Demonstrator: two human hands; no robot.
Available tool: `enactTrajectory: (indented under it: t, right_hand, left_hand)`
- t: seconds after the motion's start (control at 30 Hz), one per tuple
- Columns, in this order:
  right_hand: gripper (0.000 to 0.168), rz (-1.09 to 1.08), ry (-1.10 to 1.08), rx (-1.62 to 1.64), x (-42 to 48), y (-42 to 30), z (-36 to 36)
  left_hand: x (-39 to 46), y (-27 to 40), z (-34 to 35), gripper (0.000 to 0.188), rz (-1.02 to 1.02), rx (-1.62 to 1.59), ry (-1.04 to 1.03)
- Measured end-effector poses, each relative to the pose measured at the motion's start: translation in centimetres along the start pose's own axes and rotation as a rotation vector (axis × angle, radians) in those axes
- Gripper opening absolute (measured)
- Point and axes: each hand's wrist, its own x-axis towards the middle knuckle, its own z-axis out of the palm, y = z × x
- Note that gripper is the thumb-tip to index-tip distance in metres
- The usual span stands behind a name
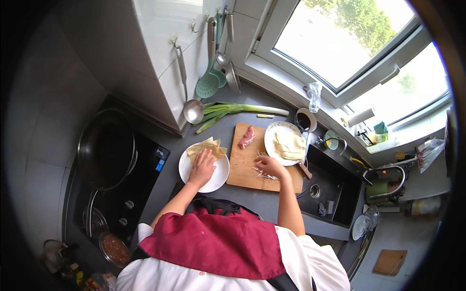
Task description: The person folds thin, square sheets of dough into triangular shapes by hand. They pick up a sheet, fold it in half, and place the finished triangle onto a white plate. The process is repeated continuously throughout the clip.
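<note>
My left hand (202, 168) lies spread over thin pale sheets of food (214, 147) on a white plate (209, 184). Above the wooden cutting board (242, 174), my right hand (268, 166) is at a pile of thin white shreds (268, 176), its fingers bent; whether it holds any of them is hard to tell. A piece of raw meat (247, 137) rests near the board's upper left corner. A patterned plate (271, 128) with stacked pale sheets (289, 145) overlaps the board's upper right. A knife's wooden handle (305, 170) sticks out beneath that plate.
A leek (251, 108) lies behind the board, near a bowl of dark liquid (305, 120). At the right is a black sink (336, 192). To the left, a wok (106, 149) sits on the black cooktop (145, 167), with a bowl of reddish-brown food (114, 248) nearby. Utensils hang on the wall.
</note>
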Motion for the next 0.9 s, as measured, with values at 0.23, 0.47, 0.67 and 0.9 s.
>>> enactTrajectory:
  t: [0.23,0.47,0.67,0.9]
  right_hand:
    - [0.017,0.211,0.834,-0.213,-1.1,10.1,-7.5]
    - [0.01,-0.303,0.685,-0.456,2.4,7.5,-7.0]
    - [0.003,-0.295,0.715,-0.443,5.6,9.7,-5.0]
    - [0.005,-0.225,0.848,-0.55,5.7,9.6,-3.4]
  left_hand:
    - [0.0,0.5,-1.1,0.024,0.009,-0.009,0.008]
    - [1.7,0.9,-3.0,0.019,-0.062,-0.099,0.174]
    - [1.7,0.1,-6.7,0.021,-0.167,-0.089,0.424]
    - [1.0,-0.6,-9.7,0.02,-0.323,-0.042,0.589]
